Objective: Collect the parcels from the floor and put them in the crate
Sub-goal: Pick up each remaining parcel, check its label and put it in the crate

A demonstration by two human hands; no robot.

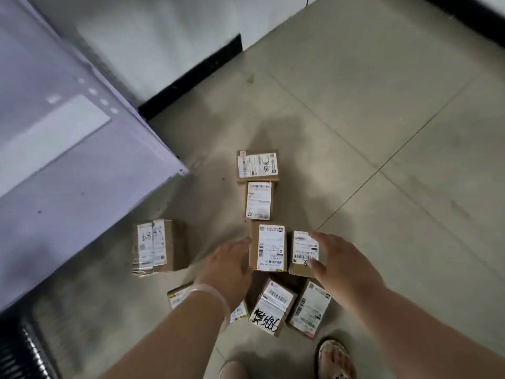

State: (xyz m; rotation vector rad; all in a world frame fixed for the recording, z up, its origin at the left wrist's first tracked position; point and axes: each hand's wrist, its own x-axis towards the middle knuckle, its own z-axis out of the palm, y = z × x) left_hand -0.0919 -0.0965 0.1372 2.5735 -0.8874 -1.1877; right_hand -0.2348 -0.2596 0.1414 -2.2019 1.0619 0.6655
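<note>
On the tiled floor (382, 160), a taped parcel (159, 246) lay alone at left, the left hand (228, 265) set straight fingers against the left edge of a labelled parcel (270, 247) in the middle cluster, and the right hand (344, 266) spread, gripping nothing, over the neighbouring parcel (302, 250).

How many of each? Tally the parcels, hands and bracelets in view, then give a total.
Parcels: 8, one of them partly hidden
Hands: 2
Bracelet: 1
Total: 11
</note>
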